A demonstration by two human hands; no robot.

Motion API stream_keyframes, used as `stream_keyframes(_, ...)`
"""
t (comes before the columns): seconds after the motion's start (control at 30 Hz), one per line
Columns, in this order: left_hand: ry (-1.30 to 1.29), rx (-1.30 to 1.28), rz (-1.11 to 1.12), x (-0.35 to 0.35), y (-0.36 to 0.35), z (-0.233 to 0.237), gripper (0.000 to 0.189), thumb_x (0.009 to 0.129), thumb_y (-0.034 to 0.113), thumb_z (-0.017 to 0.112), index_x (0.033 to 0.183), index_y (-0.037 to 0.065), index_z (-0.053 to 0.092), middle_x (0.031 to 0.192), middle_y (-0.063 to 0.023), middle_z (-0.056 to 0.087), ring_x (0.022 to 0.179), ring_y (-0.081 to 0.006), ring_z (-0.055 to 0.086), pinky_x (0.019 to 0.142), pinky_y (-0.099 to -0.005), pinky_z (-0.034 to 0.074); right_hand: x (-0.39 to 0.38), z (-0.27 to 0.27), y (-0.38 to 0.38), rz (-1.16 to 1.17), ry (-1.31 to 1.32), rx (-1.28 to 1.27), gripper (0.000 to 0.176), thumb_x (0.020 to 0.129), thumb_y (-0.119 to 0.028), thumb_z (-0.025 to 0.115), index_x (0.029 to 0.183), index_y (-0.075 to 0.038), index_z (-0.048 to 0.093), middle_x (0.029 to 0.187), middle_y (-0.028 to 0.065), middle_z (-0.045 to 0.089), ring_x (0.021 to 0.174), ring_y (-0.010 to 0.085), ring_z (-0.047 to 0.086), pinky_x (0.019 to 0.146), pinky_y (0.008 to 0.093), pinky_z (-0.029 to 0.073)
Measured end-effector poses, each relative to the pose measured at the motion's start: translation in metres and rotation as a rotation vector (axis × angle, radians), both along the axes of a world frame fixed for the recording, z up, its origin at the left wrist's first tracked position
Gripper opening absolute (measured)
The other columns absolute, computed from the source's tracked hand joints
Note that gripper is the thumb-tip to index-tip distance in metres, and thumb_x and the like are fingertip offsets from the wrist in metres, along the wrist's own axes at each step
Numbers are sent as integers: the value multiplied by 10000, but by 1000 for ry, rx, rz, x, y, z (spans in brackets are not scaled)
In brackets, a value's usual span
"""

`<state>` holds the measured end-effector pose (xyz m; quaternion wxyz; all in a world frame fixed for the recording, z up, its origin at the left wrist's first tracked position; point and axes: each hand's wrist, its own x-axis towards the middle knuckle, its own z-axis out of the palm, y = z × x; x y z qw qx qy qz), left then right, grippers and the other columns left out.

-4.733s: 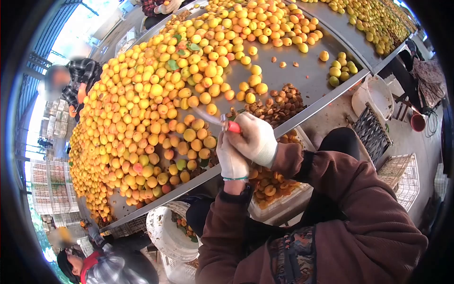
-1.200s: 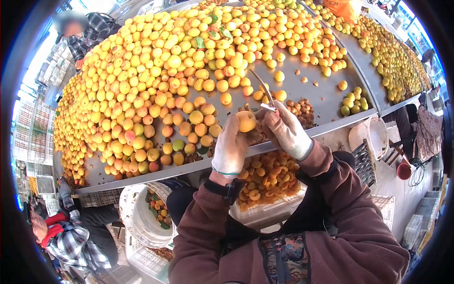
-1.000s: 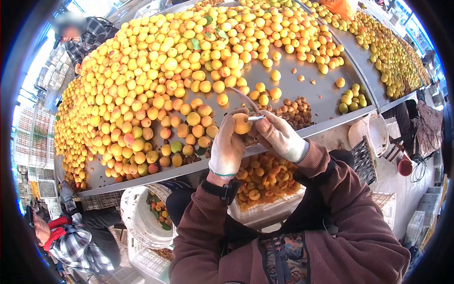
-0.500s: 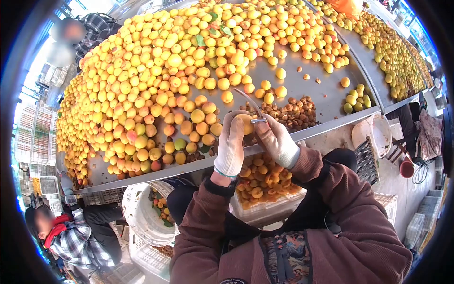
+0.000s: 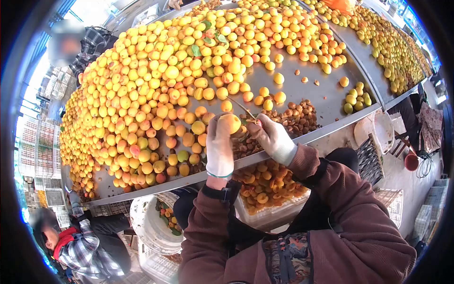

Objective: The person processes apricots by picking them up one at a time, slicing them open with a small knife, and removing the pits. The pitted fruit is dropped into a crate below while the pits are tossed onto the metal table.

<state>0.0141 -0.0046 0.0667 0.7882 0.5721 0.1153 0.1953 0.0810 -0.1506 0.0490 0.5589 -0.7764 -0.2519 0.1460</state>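
A yellow-orange apricot [image 5: 230, 124] sits in the fingers of my left hand [image 5: 219, 151], which wears a white glove and is closed round it. My right hand [image 5: 275, 138], also gloved, grips a thin curved metal tool [image 5: 245, 109]; its narrow end points up and left over the table. A small gap separates the two hands. Beyond them a big heap of whole apricots [image 5: 142, 94] covers much of the metal table [image 5: 302, 87]. Brown apricot pits [image 5: 300, 116] lie in a pile just past my right hand.
Below the table's front edge, a white crate [image 5: 279, 215] holds split apricots [image 5: 265, 184]. To its left stands a white bucket [image 5: 144, 222] with fruit and leaves inside. A person in a checked shirt [image 5: 87, 251] sits at lower left; another checked sleeve [image 5: 94, 42] shows at upper left.
My left hand has moved left, away from my right hand, with the apricot now raised at its fingertips. The tool has come apart from the fruit. The view has shifted slightly.
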Motion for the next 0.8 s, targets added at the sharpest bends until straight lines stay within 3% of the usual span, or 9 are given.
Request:
stream_keyframes(0.03,-69,-146,-51,-2,-1,1,236,996,158,504,1174,8,542,1079,-60,598,968,-159,579,889,-292,458,-5,5,-1,0,2,0,209,993,-243,521,993,-34,506,760,159,590,735,306,634,682,365,498)
stream_keyframes(0.1,-59,-254,-70,-2,-6,4,301,1022,252,452,1196,17,525,1058,-70,591,958,-172,578,884,-311,466,-14,21,-3,112,254,201,280,1011,-301,514,1007,-21,520,845,60,585,811,158,587,734,318,483)
stream_keyframes(0.13,-48,-362,-91,-2,-8,4,377,1048,345,400,1217,26,509,1037,-80,583,949,-185,577,878,-331,473,-14,18,-6,195,358,235,386,1018,-338,506,1184,10,533,937,3,566,904,77,505,798,272,468)
stream_keyframes(0.17,-40,-360,-97,-3,-6,-1,377,1048,345,400,1217,26,509,1037,-80,583,949,-185,577,878,-331,473,-17,17,-5,188,363,239,386,1018,-338,506,1184,10,533,937,3,566,904,77,505,798,272,468)
stream_keyframes(0.27,83,-15,-98,-6,-5,-10,469,1049,434,358,1241,31,502,1045,-90,585,962,-197,580,881,-339,474,-25,3,0,207,352,331,573,1017,-313,505,1474,-6,346,994,22,598,930,71,514,872,238,458)
stream_keyframes(0.47,3,-101,-72,-6,-20,-1,510,1043,468,343,1248,27,496,1027,-86,590,959,-201,578,896,-353,469,-31,11,-1,138,208,253,497,1010,-302,511,1406,-14,426,1054,132,650,1002,151,600,884,302,482)
stream_keyframes(0.63,-150,-320,-182,-7,-25,-14,541,1045,470,336,1324,18,439,1130,-88,577,1026,-200,572,926,-340,460,-38,-2,2,127,177,228,505,1024,-355,484,1369,10,447,1196,115,614,1112,146,535,958,298,447)
stream_keyframes(0.73,2,-235,-128,-11,-21,1,462,1042,327,432,1372,4,413,1215,-82,544,1058,-188,559,935,-316,459,-34,7,0,126,231,293,483,1020,-371,490,1308,16,477,1125,101,624,1071,131,537,925,295,457)
stream_keyframes(0.8,-15,-62,-27,-5,-22,9,449,997,236,504,1366,-3,411,1196,-86,545,1044,-169,557,903,-298,478,-29,9,0,94,203,153,361,1012,-348,496,1109,-2,528,874,159,604,818,213,590,766,344,488)
